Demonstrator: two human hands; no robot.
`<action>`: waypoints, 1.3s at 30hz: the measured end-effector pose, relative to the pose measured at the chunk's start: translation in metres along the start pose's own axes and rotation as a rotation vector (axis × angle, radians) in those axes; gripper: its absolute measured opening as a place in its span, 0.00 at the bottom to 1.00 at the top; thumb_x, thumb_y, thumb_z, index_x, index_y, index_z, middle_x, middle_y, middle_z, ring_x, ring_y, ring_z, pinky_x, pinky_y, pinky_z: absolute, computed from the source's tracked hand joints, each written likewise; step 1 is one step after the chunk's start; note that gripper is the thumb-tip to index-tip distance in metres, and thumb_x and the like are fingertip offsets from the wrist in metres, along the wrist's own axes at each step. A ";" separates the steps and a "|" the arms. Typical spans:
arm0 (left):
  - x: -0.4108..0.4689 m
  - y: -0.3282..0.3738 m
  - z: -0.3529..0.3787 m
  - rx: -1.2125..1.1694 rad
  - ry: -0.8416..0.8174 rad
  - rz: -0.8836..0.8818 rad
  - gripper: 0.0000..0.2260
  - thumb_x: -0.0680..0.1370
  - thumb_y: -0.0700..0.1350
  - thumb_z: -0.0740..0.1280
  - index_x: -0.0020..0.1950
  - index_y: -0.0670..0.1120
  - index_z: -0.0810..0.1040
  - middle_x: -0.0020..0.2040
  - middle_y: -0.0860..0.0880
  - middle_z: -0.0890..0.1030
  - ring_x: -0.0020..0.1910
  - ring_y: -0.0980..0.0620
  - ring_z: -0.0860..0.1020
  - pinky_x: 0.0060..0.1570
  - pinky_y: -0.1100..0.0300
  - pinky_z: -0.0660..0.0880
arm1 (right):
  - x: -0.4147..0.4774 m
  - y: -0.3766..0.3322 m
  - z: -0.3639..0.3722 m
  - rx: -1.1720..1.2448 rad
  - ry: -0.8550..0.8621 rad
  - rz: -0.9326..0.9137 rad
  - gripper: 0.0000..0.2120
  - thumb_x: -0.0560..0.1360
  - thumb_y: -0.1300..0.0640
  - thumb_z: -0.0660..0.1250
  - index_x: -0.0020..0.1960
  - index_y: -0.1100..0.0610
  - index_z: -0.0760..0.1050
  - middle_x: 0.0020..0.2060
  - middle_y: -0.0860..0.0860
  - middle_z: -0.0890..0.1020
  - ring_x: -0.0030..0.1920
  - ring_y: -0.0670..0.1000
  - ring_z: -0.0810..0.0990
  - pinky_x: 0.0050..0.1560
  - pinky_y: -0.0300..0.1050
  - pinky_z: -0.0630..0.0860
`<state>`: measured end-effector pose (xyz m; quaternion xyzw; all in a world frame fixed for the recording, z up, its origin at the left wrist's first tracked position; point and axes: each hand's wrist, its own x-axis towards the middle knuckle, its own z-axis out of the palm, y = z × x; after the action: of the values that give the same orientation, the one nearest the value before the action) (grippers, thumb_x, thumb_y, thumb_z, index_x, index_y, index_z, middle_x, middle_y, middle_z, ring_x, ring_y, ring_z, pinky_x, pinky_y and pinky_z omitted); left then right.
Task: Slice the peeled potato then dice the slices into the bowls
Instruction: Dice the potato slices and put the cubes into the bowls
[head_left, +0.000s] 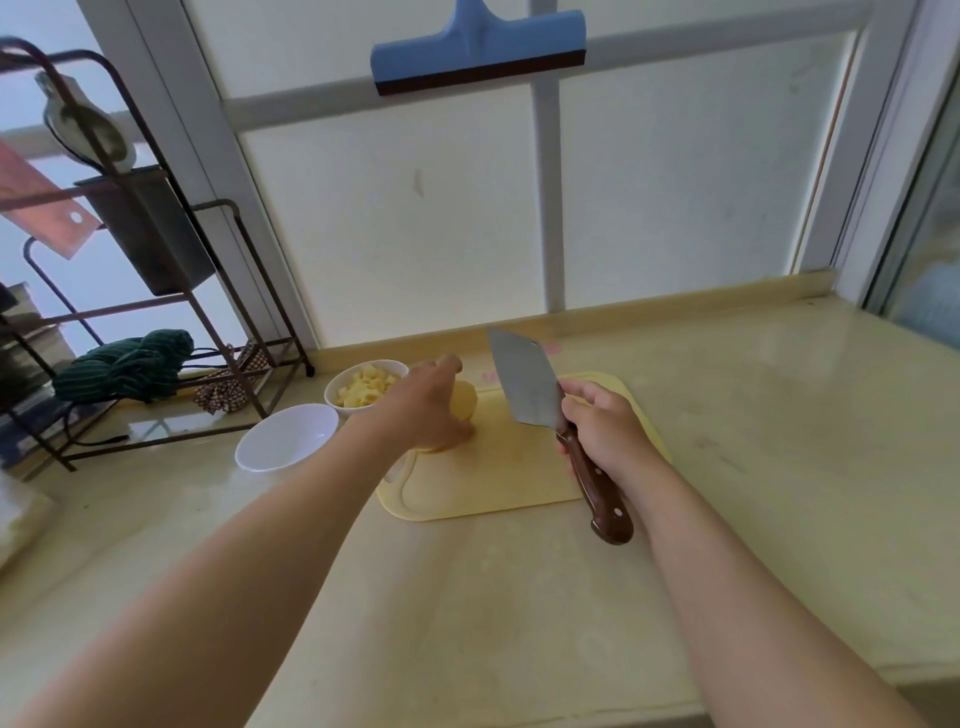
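While the far bowl (332, 399) already holds dice (366, 389) and the near bowl (287, 436) none, the left hand (431, 400) grips a peeled potato (464, 401) on the cutting board (493, 483) (seemingly uncut); the right hand (602, 431) clasps a raised cleaver (524, 382)

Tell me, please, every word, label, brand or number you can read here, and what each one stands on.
No text can be read.
Faint pink marks on the counter behind the cutting board: too blurred to read.
Cleaver blade: no legible brand.
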<state>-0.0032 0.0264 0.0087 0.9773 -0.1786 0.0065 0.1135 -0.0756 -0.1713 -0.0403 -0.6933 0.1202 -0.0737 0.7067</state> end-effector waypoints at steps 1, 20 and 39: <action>-0.001 0.001 -0.001 -0.031 0.020 -0.006 0.34 0.72 0.53 0.74 0.73 0.49 0.62 0.68 0.47 0.71 0.61 0.46 0.73 0.50 0.58 0.69 | 0.001 0.000 -0.001 0.019 0.000 0.007 0.14 0.83 0.62 0.59 0.61 0.49 0.77 0.30 0.53 0.78 0.22 0.47 0.76 0.23 0.38 0.70; 0.000 0.069 0.045 -1.133 0.075 -0.430 0.10 0.75 0.41 0.72 0.52 0.40 0.74 0.46 0.42 0.79 0.38 0.45 0.81 0.50 0.47 0.82 | 0.016 0.003 -0.021 0.557 0.114 0.128 0.11 0.85 0.62 0.57 0.61 0.54 0.77 0.28 0.55 0.73 0.20 0.50 0.71 0.19 0.38 0.65; -0.009 0.049 0.060 -0.114 -0.007 0.389 0.24 0.75 0.58 0.69 0.68 0.51 0.76 0.64 0.49 0.76 0.56 0.52 0.75 0.57 0.65 0.68 | 0.016 -0.001 -0.020 0.405 0.156 0.096 0.11 0.85 0.63 0.58 0.62 0.55 0.76 0.24 0.55 0.73 0.20 0.51 0.70 0.20 0.38 0.66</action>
<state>-0.0310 -0.0285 -0.0393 0.9164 -0.3646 0.0147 0.1644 -0.0660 -0.1952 -0.0408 -0.5231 0.1899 -0.1161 0.8227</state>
